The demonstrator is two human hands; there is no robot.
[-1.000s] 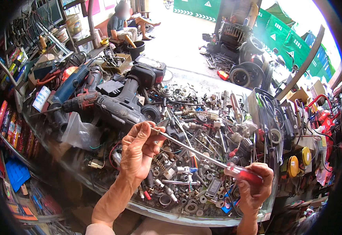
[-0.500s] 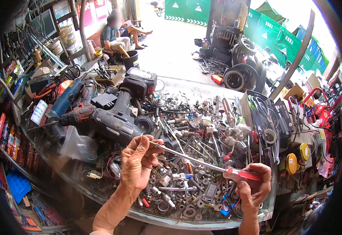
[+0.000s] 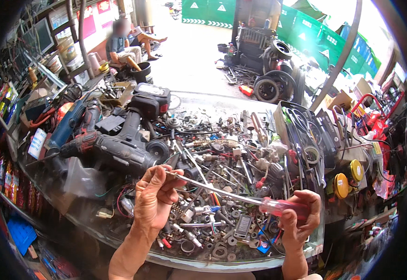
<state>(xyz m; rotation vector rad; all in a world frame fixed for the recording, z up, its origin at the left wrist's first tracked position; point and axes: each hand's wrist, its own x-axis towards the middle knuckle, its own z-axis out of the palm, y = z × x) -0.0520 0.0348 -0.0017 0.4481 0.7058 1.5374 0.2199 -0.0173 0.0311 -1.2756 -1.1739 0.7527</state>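
A screwdriver with a long steel shaft and a clear red handle is held slantwise above the cluttered bench. Its handle rests in my right hand, the fingers curled around it and the thumb pressed along its side. At the far end of the shaft, my left hand pinches near the tip between thumb and fingers. Whether a small part sits on that tip cannot be made out. Beneath both hands lie loose metal parts, such as washers, bolts and sockets.
A black cordless power tool lies left of my left hand, with a blue tool behind it. At the right stands a bin of cables, beside yellow round lids. Two people sit beyond the bench; tyres stand outside.
The whole view has shifted, so the bench and background appear farther left. Both hands keep their grip on the screwdriver, which has hardly moved.
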